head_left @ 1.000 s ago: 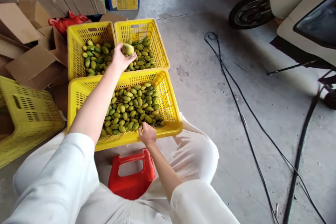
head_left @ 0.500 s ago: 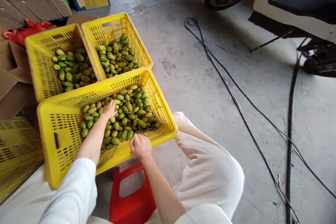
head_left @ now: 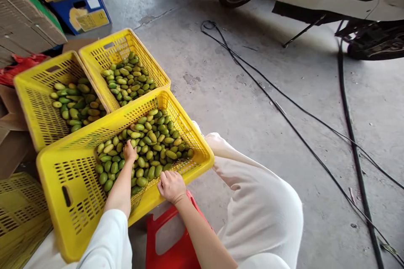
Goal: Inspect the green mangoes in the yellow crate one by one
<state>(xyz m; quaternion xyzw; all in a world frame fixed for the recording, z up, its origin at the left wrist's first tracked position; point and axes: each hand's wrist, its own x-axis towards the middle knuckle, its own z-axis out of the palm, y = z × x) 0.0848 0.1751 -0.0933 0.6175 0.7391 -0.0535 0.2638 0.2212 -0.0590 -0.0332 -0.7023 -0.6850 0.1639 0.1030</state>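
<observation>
In the head view, my left hand (head_left: 129, 151) reaches down into the front yellow crate (head_left: 67, 235), its fingers closed around a small green oval fruit (head_left: 133, 143) among many others. The hand itself partly hides that fruit. My right hand (head_left: 172, 185) is closed over the crate's near rim. Green and yellowish fruits (head_left: 154, 136) cover much of the crate's bottom, heaped toward its right side. The crate tilts toward me above a red plastic stool (head_left: 153, 239).
Behind stand a left yellow crate (head_left: 33, 111) and a right yellow crate (head_left: 158, 71), both holding similar fruits. Cardboard (head_left: 14, 109) and another yellow crate (head_left: 23, 214) lie at left. Black cables (head_left: 296, 138) cross the floor before a parked scooter (head_left: 328, 4).
My left hand has come back from above the rear crates, where it held a larger pale fruit, into the front crate. My right hand stays on the rim. The view has swung right.
</observation>
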